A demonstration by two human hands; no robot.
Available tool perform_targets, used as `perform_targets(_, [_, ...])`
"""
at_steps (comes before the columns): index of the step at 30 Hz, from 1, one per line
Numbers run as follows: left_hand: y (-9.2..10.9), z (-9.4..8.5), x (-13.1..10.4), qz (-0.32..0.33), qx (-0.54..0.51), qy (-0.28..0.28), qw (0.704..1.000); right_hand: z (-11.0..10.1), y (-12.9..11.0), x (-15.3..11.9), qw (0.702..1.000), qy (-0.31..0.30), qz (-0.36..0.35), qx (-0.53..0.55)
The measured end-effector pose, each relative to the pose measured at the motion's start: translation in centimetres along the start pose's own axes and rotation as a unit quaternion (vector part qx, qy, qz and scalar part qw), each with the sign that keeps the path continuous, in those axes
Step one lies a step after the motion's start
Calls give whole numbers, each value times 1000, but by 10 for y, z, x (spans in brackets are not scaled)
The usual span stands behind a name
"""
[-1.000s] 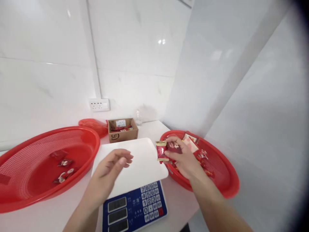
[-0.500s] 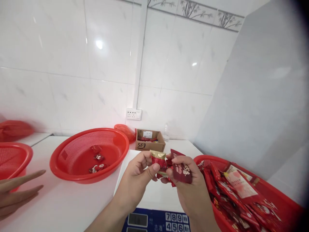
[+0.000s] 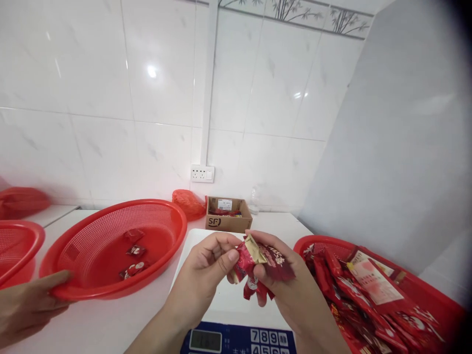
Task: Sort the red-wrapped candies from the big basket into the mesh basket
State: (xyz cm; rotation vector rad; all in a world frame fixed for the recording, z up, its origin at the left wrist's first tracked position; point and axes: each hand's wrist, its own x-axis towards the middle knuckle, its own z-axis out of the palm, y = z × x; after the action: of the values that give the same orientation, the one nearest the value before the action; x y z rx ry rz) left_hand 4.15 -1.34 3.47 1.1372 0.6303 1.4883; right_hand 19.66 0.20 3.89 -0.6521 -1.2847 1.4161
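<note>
Above the white plate of a scale [image 3: 236, 307], both my hands are close together at small wrapped packets. My left hand [image 3: 206, 275] pinches a red packet [image 3: 244, 259] between thumb and fingers. In my right hand [image 3: 285, 280] are a dark red packet with white lettering [image 3: 273, 260] and more red wrapped pieces [image 3: 251, 287] hanging below. A gold wrapper end [image 3: 255, 249] lies between the two hands. My fingers partly hide the pieces.
Another person's hand [image 3: 33, 305] grips the rim of a red basket [image 3: 110, 290] with a few packets. At right, a red basket [image 3: 435, 300] holds several red packages. Behind stand a cardboard box [image 3: 228, 224] and red bag [image 3: 189, 204].
The other person's hand has taken hold of the left basket, which has shifted left and toward me. My hands have drawn closer, and the gold-ended packet has tilted toward my right hand.
</note>
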Motion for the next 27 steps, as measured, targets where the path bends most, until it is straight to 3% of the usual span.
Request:
perform_targets(5, [10,5,-5,41,140,-58,988,-9,3,8,997,-67,-30,17])
perform_targets(10, [10,9,-5,169,381,12,909,-7,0,9,998,-35,-46,10])
perform_targets(12, [6,9,-5,216,423,23,880,-3,-3,6,1000,-14,-25,-6])
perform_targets(14, [5,7,-5,230,439,25,868,-1,-5,4,1000,-5,-1,-22])
perform_targets(17, [5,1,-3,167,400,2,901,0,-5,4,998,-9,25,-51])
perform_targets(21, [4,-8,5,40,161,-59,984,0,-7,6,995,13,34,-89])
perform_targets(24, [1,-10,9,5,32,-61,998,-1,-10,7,992,22,37,-120])
perform_targets(27, [-5,-10,9,-2,6,-57,998,-6,-7,12,993,-10,45,-108])
